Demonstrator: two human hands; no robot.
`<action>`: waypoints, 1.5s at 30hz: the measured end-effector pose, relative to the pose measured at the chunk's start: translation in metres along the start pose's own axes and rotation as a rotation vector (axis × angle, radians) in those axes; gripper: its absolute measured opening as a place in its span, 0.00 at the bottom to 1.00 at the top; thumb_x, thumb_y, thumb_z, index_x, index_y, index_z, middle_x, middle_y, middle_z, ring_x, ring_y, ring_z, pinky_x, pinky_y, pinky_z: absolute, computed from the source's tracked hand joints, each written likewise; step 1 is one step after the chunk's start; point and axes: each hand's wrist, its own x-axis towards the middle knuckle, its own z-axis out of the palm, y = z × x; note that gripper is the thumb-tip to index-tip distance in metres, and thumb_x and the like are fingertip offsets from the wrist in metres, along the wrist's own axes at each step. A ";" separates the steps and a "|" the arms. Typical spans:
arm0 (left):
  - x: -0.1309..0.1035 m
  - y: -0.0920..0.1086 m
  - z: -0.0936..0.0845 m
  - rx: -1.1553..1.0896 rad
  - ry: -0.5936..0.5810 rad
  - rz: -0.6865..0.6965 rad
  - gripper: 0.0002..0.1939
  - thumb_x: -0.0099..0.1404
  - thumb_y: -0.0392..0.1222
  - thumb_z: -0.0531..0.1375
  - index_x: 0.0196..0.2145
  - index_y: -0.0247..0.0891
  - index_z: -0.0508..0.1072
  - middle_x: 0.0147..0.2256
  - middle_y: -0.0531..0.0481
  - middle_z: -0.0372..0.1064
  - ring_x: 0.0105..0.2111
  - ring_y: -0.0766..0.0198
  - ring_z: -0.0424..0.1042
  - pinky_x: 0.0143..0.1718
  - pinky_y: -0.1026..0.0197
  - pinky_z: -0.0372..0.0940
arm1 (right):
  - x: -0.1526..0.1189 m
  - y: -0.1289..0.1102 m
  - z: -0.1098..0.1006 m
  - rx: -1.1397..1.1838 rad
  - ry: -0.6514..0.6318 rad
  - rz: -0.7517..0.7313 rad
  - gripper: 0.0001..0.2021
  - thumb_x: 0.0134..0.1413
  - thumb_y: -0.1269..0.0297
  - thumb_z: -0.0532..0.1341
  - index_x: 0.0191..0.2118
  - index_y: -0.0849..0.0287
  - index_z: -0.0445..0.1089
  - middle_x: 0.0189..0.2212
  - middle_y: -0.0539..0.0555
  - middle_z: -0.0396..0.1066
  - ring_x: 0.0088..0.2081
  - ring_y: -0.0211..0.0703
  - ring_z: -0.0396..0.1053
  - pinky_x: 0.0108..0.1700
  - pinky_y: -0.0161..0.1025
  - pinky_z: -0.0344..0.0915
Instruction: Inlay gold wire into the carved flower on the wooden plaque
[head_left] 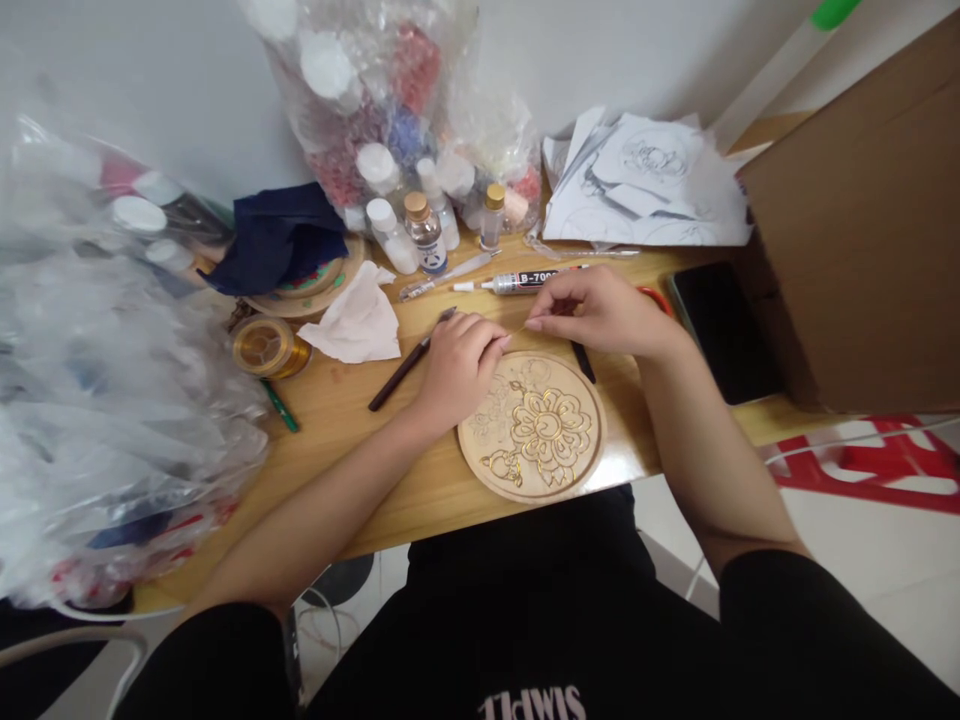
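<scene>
A round wooden board (592, 405) lies near the table's front edge, with gold wire flowers over part of a drawn pattern. My left hand (463, 365) is closed above the board's upper left rim, its thumb and fingertips pinched together. Just beyond the board, my right hand (589, 312) pinches thumb against forefinger. A very thin golden wire (519, 330) shows faintly between the two sets of fingertips. Behind my right hand lies a B-7000 glue tube (517, 282). A dark pen-like tool (409, 368) rests left of my left hand.
Gold wire spool (262, 347), crumpled tissue (358, 318) and green pen (280, 406) are on the left, beside plastic bags (112, 380). Small bottles (426, 235) and paper drawings (645, 185) stand or lie behind. At right are a phone (721, 330) and cardboard box (862, 230).
</scene>
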 end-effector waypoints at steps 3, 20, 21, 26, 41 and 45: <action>0.000 0.000 0.000 -0.002 0.001 0.002 0.10 0.72 0.37 0.53 0.31 0.40 0.67 0.32 0.51 0.70 0.35 0.61 0.68 0.41 0.57 0.61 | 0.000 0.000 0.001 0.015 0.010 0.007 0.09 0.52 0.60 0.64 0.29 0.61 0.73 0.24 0.51 0.72 0.26 0.35 0.64 0.30 0.35 0.58; 0.000 -0.001 0.001 -0.011 0.005 0.022 0.10 0.71 0.39 0.55 0.30 0.39 0.68 0.30 0.52 0.70 0.34 0.62 0.68 0.39 0.57 0.61 | 0.001 -0.004 0.006 -0.018 -0.002 -0.068 0.07 0.53 0.63 0.61 0.29 0.61 0.73 0.26 0.51 0.72 0.27 0.36 0.64 0.32 0.36 0.58; 0.000 -0.001 0.001 -0.010 0.003 0.033 0.10 0.71 0.39 0.55 0.30 0.39 0.68 0.30 0.52 0.70 0.34 0.62 0.68 0.39 0.57 0.61 | 0.001 -0.005 0.007 -0.068 -0.004 -0.083 0.07 0.53 0.64 0.61 0.29 0.61 0.73 0.26 0.51 0.72 0.28 0.36 0.64 0.33 0.36 0.57; 0.000 -0.003 0.000 0.006 -0.032 0.024 0.08 0.69 0.38 0.56 0.30 0.40 0.67 0.30 0.52 0.70 0.34 0.61 0.68 0.38 0.57 0.61 | 0.002 -0.012 0.016 -0.311 -0.053 -0.106 0.08 0.55 0.66 0.58 0.30 0.60 0.73 0.28 0.53 0.70 0.33 0.41 0.65 0.36 0.39 0.55; 0.002 -0.004 0.001 0.000 0.042 0.019 0.07 0.66 0.36 0.57 0.29 0.41 0.65 0.29 0.52 0.67 0.32 0.62 0.67 0.35 0.58 0.62 | 0.001 -0.037 0.044 -0.630 -0.017 0.156 0.12 0.62 0.70 0.52 0.43 0.62 0.71 0.39 0.57 0.73 0.39 0.47 0.68 0.34 0.39 0.54; 0.002 -0.005 0.001 -0.016 0.075 0.009 0.06 0.65 0.34 0.57 0.30 0.41 0.66 0.29 0.52 0.68 0.33 0.61 0.67 0.34 0.58 0.62 | 0.000 -0.035 0.043 -0.619 -0.018 0.140 0.12 0.62 0.69 0.51 0.44 0.61 0.71 0.40 0.56 0.73 0.39 0.46 0.69 0.32 0.40 0.52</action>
